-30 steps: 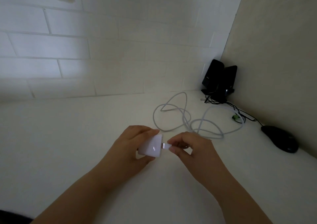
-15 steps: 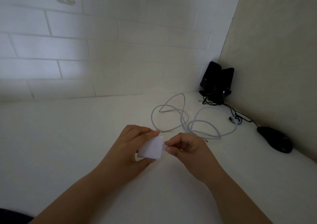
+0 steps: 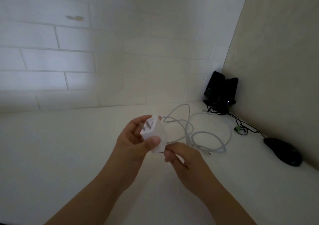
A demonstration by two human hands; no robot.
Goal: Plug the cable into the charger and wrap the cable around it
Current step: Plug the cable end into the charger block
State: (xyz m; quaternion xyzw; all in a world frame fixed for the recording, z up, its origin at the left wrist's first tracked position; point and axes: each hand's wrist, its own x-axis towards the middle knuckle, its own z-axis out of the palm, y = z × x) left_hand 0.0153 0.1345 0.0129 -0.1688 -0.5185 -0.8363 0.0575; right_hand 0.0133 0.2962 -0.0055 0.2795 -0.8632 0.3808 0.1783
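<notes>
My left hand [image 3: 133, 139] holds a white charger block [image 3: 155, 131] lifted above the white desk, its two metal prongs turned up toward the camera. My right hand [image 3: 179, 155] pinches the white cable at the block's lower end, where the plug meets it; the plug itself is mostly hidden by my fingers. A strand of the cable runs up along the block's right side. The white cable [image 3: 203, 135] lies in loose loops on the desk to the right of my hands.
Two black speakers [image 3: 219, 90] stand in the back right corner with black wires [image 3: 241, 126] trailing forward. A black mouse [image 3: 283, 151] lies by the right wall. A white brick wall closes the back.
The plug has gone into the charger. My left hand has lifted and turned the block so the prongs face up, and a strand of cable now runs along its side.
</notes>
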